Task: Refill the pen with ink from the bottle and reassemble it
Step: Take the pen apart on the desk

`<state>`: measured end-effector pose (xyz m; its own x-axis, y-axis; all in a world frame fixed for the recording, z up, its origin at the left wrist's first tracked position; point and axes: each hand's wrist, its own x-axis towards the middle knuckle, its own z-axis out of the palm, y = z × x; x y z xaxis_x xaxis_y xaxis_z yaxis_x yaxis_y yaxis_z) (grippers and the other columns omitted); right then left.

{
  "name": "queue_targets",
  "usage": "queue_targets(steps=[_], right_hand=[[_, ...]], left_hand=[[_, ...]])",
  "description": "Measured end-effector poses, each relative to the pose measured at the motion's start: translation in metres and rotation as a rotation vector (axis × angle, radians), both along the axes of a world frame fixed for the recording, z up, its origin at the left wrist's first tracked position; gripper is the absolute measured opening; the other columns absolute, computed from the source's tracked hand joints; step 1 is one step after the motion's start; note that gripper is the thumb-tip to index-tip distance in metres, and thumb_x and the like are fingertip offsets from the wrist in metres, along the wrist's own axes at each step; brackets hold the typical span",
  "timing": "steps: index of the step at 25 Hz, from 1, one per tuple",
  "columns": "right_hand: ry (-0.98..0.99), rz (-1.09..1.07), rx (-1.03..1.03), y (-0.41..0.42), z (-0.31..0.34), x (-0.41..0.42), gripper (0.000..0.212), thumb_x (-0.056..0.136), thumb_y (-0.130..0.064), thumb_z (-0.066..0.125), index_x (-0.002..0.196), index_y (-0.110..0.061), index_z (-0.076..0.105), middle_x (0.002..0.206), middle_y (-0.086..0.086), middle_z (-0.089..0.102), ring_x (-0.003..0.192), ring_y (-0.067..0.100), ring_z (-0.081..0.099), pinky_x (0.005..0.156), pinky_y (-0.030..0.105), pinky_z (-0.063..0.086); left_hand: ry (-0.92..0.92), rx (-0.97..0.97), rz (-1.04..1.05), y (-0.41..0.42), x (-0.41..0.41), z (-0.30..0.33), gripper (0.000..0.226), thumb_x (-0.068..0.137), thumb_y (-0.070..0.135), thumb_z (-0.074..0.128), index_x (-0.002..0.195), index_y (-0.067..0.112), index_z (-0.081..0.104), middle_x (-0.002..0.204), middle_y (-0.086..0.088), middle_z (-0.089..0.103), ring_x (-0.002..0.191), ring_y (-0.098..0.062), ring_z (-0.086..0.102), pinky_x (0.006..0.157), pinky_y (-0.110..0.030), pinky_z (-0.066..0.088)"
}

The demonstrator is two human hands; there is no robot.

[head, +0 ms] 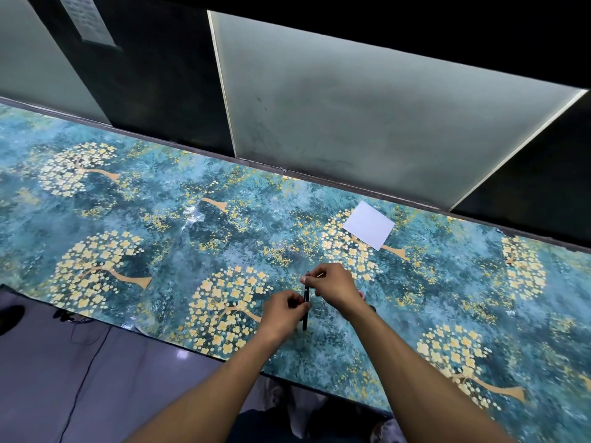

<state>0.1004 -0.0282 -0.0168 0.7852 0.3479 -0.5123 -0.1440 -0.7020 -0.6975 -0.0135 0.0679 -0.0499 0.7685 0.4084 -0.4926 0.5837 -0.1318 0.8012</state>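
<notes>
both hands met over the table covered with a teal cloth printed with yellow flowering trees (pixel 160 219), and between them was the slim black pen (pixel 305 310), held nearly upright to the view, its lower end pointing toward the near edge of the cloth. the left hand (pixel 284 311) had its fingers curled round the middle of the pen barrel. the right hand (pixel 332 287) pinched the upper end of the pen with its fingertips, just above the left hand; something small and thin showed at that tip, but it was too small to say if it was the nib or another part.

i judged that the step in hand was twisting the two parts of the pen, either opening it or closing it; the picture did not decide which. the next move would call for a steady barrel in the left hand and a gentle turn from the right, with the pen kept upright in case ink was inside.

no ink bottle could be seen; a small pinkish shape just behind the right wrist was mostly hidden. the white square sheet of paper (pixel 368 225) lay flat, well beyond the pen and to its right, with nothing on it.
</notes>
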Motion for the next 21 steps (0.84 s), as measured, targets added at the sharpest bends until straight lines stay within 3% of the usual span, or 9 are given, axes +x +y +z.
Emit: queue_targets(steps=[7,11,14,17,21], right_hand=[[0.021,-0.086,0.064,-0.0071,0.0013,-0.0007,0.012,0.085,-0.016,0.081,0.087,-0.005,0.074,0.08,0.007,0.076,0.069,0.013,0.072,0.063,0.027,0.052],[0.171,-0.123,0.182,-0.0072,0.0036,0.0,0.01,0.092,-0.003,0.069,0.101,-0.004,0.074,0.093,0.009,0.077,0.084,0.02,0.074,0.065,0.025,0.051],[0.227,-0.125,0.234,-0.0059,0.0038,-0.0002,0.011,0.089,-0.007,0.073,0.1,-0.007,0.074,0.096,0.009,0.078,0.091,0.022,0.073,0.074,0.032,0.053],[0.174,-0.105,0.208,-0.0028,0.0006,-0.0039,0.013,0.084,-0.011,0.08,0.095,-0.005,0.074,0.094,0.01,0.076,0.086,0.019,0.07,0.068,0.028,0.05],[0.19,-0.159,0.188,-0.0034,-0.0013,-0.0027,0.013,0.087,-0.003,0.074,0.1,-0.005,0.071,0.095,0.012,0.074,0.082,0.019,0.07,0.064,0.028,0.048]], left_hand=[[-0.061,-0.029,-0.06,-0.0028,0.0018,0.0021,0.013,0.09,0.024,0.071,0.084,0.013,0.069,0.076,0.0,0.071,0.072,-0.011,0.069,0.069,-0.03,0.055],[-0.07,-0.065,-0.062,0.001,0.0,0.0029,0.013,0.091,0.02,0.069,0.08,0.014,0.067,0.073,0.0,0.069,0.069,-0.012,0.067,0.072,-0.034,0.056],[-0.075,-0.066,-0.053,0.0023,-0.0008,0.0036,0.012,0.091,0.02,0.069,0.083,0.012,0.068,0.075,-0.002,0.07,0.071,-0.014,0.069,0.071,-0.034,0.056],[-0.08,-0.057,-0.052,0.0022,-0.0015,0.0042,0.011,0.09,0.02,0.071,0.086,0.01,0.07,0.077,-0.003,0.072,0.072,-0.014,0.07,0.073,-0.036,0.057],[-0.077,-0.036,-0.053,0.001,-0.0042,0.0014,0.013,0.088,0.02,0.072,0.083,0.008,0.071,0.076,-0.005,0.072,0.073,-0.016,0.071,0.074,-0.037,0.059]])
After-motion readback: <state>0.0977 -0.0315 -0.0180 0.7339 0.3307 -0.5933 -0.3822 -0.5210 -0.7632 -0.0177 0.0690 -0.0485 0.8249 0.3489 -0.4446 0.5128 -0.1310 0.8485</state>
